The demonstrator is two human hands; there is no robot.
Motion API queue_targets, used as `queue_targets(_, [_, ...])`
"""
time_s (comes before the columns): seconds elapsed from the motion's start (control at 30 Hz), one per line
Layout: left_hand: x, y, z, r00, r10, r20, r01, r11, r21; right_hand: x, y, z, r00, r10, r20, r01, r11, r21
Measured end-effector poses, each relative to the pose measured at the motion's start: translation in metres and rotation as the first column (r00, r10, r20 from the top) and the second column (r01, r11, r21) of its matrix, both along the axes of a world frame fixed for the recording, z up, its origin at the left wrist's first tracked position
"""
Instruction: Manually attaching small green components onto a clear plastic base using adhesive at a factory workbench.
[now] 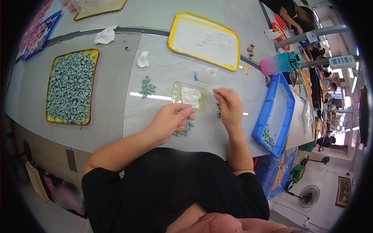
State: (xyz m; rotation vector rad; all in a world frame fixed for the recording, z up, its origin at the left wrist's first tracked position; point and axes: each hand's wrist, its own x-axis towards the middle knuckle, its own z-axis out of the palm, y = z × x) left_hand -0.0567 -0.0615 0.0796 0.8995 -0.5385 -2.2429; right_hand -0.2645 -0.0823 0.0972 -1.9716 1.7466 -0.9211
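My left hand (171, 121) hovers at the near left corner of a translucent yellowish square pad (177, 90), over a small pile of grey-green pieces (185, 129). Its thumb and fingers are pinched together; what sits between them, if anything, is too small to make out. To the right of the pad my right hand (230, 104) is raised, also in a pinch, with its contents unclear. A few dark green pieces (218, 110) lie partly behind it. White paste (190, 95) is spread on the pad. Just beyond lies a white squeeze bottle (207, 75) near a small blue tip (195, 76).
A yellow-rimmed tray (96, 58) full of grey-green pieces stands left; another pile (147, 87) lies nearer. Beyond is a yellow-edged white tray (175, 33). At right are a blue bin (278, 112) and a pink-teal bottle (276, 64). Crumpled tissue (143, 59) sits mid-table. Another person (289, 13) works far right.
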Motion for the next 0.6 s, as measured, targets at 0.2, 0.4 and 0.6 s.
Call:
queue_targets(0.2, [-0.003,0.002,-0.011,0.996,-0.023,-0.084,0.023,1.000,0.000,0.026,0.019,-0.002,0.933,0.352,0.076,-0.339,0.929,-0.146])
queue_targets(0.4, [-0.005,0.001,-0.007,0.999,0.024,0.021,-0.023,0.999,-0.049,0.023,0.020,-0.010,0.921,0.385,-0.065,-0.387,0.882,-0.270])
queue_targets(0.6, [-0.003,-0.004,-0.004,0.997,0.034,-0.066,-0.030,0.998,0.062,0.010,0.004,-0.012,0.915,0.328,-0.233,-0.395,0.848,-0.354])
